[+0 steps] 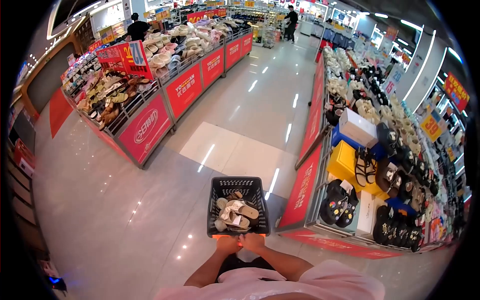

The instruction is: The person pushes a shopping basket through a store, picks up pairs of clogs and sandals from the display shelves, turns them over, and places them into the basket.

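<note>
Both my hands are wrapped round the orange handle [240, 244] of a black plastic basket [212, 200], side by side at its near edge. My left hand [228, 244] grips the left part of the handle and my right hand [253, 242] the right part. Inside the basket lies a loose pile of beige and brown sandals [240, 212], some with soles facing up. The basket is low in front of me over the grey tiled floor.
On the left, a red-panelled display bin [185, 94] is heaped with shoes. Another bin [305, 192] on the right holds sandals, clogs and a yellow shoe box [342, 159]. A glossy aisle [250, 105] runs between them. Farther off are a person in black [291, 24] and another person [137, 29].
</note>
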`<state>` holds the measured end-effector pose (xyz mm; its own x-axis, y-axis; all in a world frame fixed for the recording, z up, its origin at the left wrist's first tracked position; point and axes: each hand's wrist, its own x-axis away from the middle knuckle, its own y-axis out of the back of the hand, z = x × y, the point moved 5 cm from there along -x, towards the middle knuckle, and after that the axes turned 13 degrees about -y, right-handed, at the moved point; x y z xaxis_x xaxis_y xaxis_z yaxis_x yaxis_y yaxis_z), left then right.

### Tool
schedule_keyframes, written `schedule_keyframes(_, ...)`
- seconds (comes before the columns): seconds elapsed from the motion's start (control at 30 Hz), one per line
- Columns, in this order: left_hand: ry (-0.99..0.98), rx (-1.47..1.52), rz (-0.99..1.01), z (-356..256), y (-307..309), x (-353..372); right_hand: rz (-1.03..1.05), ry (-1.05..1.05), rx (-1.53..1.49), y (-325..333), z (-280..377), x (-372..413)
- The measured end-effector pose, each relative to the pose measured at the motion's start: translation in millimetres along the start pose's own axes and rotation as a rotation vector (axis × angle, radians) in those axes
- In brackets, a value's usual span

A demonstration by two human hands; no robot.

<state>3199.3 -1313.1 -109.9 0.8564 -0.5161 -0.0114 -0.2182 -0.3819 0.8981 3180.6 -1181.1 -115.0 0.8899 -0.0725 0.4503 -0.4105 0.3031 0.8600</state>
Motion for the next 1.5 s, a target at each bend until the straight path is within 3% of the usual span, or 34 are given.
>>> schedule_keyframes(0.1,-0.122,0.019,-0.088,32.1,7.6,-31.6,0.007,-0.006,-0.031,20.7,19.1,-21.0)
schedule_keyframes(0.2,-0.146,-0.032,-0.033,53.2,20.9,-59.8,0.005,0.223,-0.118,43.5,28.0,-36.1)
schedule_keyframes(0.33,-0.225,-0.077,-0.243,75.8,30.3,-96.0,-0.001,0.404,0.049,53.2,24.9,-68.8)
schedule_keyframes(0.43,-0.135,-0.273,-0.379,84.2,36.4,-114.7,-0.01,0.21,0.177,58.4,37.8,-105.3)
schedule_keyframes(0.53,-0.114,-0.292,-0.457,86.0,47.9,-135.0,-0.05,0.244,0.199,67.2,41.4,-128.2)
schedule_keyframes(0.63,-0.066,-0.175,-0.05,95.7,58.6,-166.9,-0.137,0.315,0.151,79.0,40.0,-152.3)
schedule_keyframes(0.8,0.076,-0.189,0.222,122.4,58.1,-214.9,-0.054,0.23,0.114,90.0,43.1,-200.6)
schedule_keyframes(0.97,0.029,-0.206,0.277,135.8,72.1,-257.8,-0.017,0.234,-0.005,97.6,50.6,-238.2)
schedule_keyframes(1.23,0.114,-0.255,0.607,162.9,78.1,-317.9,-0.04,0.17,-0.142,124.1,54.0,-277.5)
schedule_keyframes(1.5,0.032,-0.298,0.614,186.0,83.1,-356.9,-0.102,0.177,-0.256,142.7,55.6,-309.4)
